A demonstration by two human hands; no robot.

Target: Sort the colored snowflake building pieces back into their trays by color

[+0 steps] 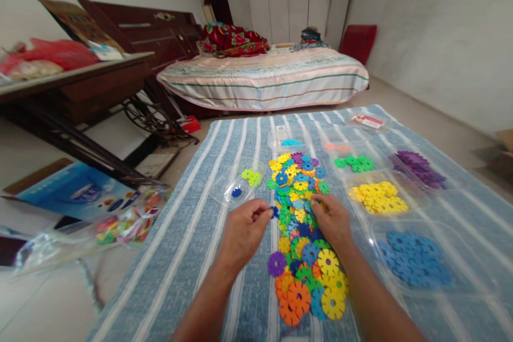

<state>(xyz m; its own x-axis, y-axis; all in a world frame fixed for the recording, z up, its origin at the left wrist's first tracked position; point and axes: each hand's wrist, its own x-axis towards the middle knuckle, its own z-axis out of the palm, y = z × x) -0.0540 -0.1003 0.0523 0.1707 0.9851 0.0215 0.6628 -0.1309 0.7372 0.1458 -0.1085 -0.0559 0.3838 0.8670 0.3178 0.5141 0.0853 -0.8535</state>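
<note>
My left hand (pixel 245 227) pinches a dark blue notched disc (pixel 274 212) between thumb and fingertips, at the left edge of a long mixed pile. The pile of notched plastic discs (pixel 310 253) has yellow, orange, green, blue and purple pieces. On its right side, my right hand (pixel 332 219) reaches in with thumb and fingers curled together; whatever they grip is hidden. A green disc (pixel 323 187) lies just beyond those fingertips. Left of the pile, a clear round container (pixel 218 188) holds several lime-green discs (pixel 252 177) and a dark blue disc (pixel 236 192).
Right of the pile stand clear trays of blue (pixel 417 259), yellow (pixel 379 196), green (pixel 356 163) and purple discs (pixel 419 168). Behind the pile is a tray with light blue discs (pixel 292 142). A striped cloth (pixel 180 256) covers the table; beyond stands a bed (pixel 264 80).
</note>
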